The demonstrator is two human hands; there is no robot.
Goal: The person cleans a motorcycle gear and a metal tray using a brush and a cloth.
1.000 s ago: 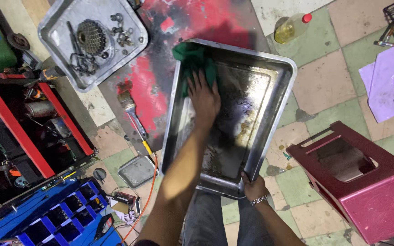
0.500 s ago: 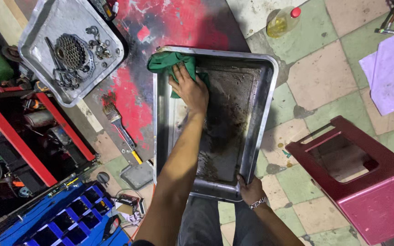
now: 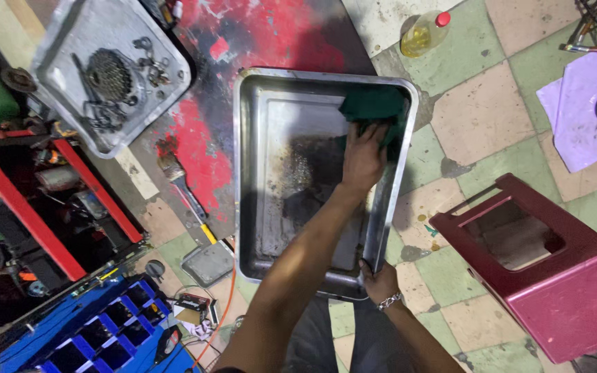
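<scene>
Green cloth point(image 3: 374, 107) now in the far right corner of the metal tray point(image 3: 253, 138), shifted across from the far left corner.

Left hand point(image 3: 364, 155) pressed flat on the cloth, fingers spread. Right hand point(image 3: 379, 282) clamped on the tray's near right rim. Tray on the floor, between paintbrush point(image 3: 182, 181) and red stool point(image 3: 547, 269).

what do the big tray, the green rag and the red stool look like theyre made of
The big tray looks like bare sheet metal, likely steel or aluminium: grey, dully reflective, rolled rim, with dark greasy smears. The green rag under the left hand looks like soft woven cloth, since it folds and bunches. The red stool seems moulded plastic: smooth, uniformly coloured, with a cut-out.
</scene>
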